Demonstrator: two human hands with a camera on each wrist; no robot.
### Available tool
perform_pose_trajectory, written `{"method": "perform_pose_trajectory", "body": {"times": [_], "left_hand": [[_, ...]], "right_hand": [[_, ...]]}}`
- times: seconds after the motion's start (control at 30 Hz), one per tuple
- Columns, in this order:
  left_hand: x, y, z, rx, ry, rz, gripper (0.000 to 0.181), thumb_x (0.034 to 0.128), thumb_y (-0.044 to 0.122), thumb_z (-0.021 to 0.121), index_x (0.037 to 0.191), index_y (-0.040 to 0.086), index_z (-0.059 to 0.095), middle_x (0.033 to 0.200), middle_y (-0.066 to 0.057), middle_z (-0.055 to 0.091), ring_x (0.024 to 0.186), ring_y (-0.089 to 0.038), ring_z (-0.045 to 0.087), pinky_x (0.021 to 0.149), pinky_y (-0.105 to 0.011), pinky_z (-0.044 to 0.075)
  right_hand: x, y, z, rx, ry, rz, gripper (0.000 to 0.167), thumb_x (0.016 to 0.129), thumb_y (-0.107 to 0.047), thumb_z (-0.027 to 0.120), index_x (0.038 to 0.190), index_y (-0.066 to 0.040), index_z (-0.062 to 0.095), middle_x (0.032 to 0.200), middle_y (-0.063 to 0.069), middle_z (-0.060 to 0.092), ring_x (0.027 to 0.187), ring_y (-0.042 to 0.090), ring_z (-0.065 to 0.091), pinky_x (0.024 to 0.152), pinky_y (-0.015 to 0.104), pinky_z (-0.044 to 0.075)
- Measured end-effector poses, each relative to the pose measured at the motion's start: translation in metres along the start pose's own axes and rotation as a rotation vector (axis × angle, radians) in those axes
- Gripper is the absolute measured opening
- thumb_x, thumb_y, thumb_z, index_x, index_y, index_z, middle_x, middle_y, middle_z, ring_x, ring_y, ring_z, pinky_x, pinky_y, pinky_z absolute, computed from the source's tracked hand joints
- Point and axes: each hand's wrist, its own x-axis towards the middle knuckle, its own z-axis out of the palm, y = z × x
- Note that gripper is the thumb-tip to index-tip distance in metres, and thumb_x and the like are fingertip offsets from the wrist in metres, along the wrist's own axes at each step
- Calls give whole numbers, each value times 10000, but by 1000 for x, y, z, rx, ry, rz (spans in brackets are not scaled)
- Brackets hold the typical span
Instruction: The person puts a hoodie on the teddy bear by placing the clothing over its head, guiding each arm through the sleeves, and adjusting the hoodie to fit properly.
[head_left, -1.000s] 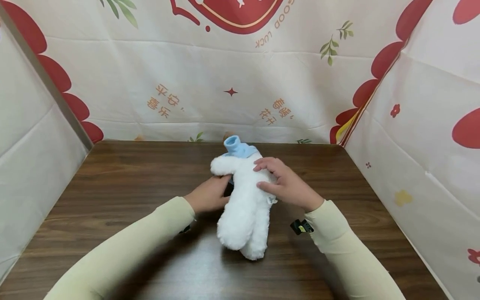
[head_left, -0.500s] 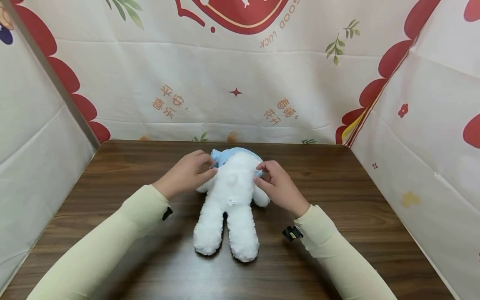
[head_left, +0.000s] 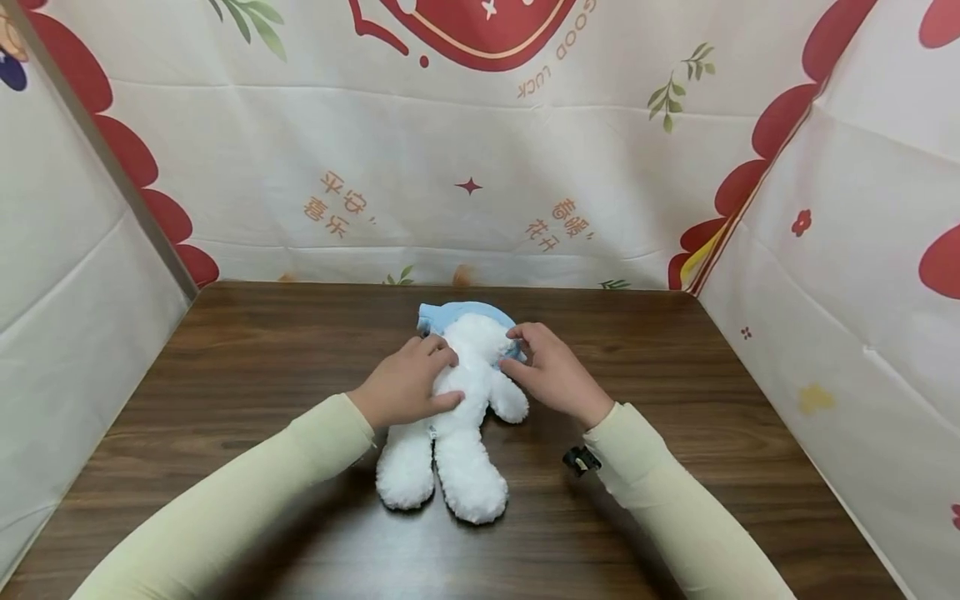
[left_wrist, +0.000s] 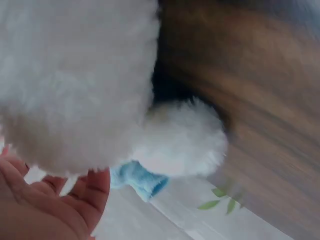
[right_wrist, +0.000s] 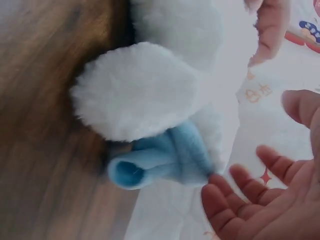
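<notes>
A white fluffy plush toy (head_left: 472,483) lies on the brown wooden table, its two legs toward me. Light blue cloth (head_left: 442,315) is bunched around its far end; in the right wrist view a tube-like opening of this blue cloth (right_wrist: 160,165) shows beside a stubby white limb (right_wrist: 135,92). My left hand (head_left: 402,383) rests on the left side of the toy's body, thumb spread from the fingers. At the toy's upper right, my right hand (head_left: 555,375) has loosely bent fingers by the blue cloth, one fingertip seeming to touch it. The toy's face is not visible.
The wood-grain table (head_left: 660,500) reaches back to a white printed cloth wall (head_left: 420,142). Similar cloth walls stand at left (head_left: 82,250) and right (head_left: 840,208). A small black device (head_left: 582,461) sits at the right cuff.
The toy turned from its side to lie flat with legs apart, then shifted slightly. My left hand came out from beside it, rose to the blue cloth, then moved down onto the body.
</notes>
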Motion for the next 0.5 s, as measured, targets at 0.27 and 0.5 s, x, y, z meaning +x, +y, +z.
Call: {"method": "perform_pose_trajectory", "body": {"times": [0.27, 0.5], "left_hand": [[12, 27, 21, 224, 57, -96, 456, 921, 514, 641, 1108, 99, 609, 1032, -112, 518, 800, -266, 468, 556, -363, 480], [16, 27, 7, 87, -48, -88, 454, 1034, 450, 459, 1188, 62, 636, 1095, -161, 542, 897, -333, 552, 713, -439, 526]], "right_hand": [[23, -2, 7, -150, -63, 29, 807, 928, -307, 715, 1537, -15, 272, 1518, 197, 315, 1388, 380, 297, 1083, 527, 328], [43, 2, 4, -222, -169, -48, 869, 915, -267, 735, 1568, -30, 214, 1566, 175, 284, 1400, 355, 273, 1103, 499, 296]]}}
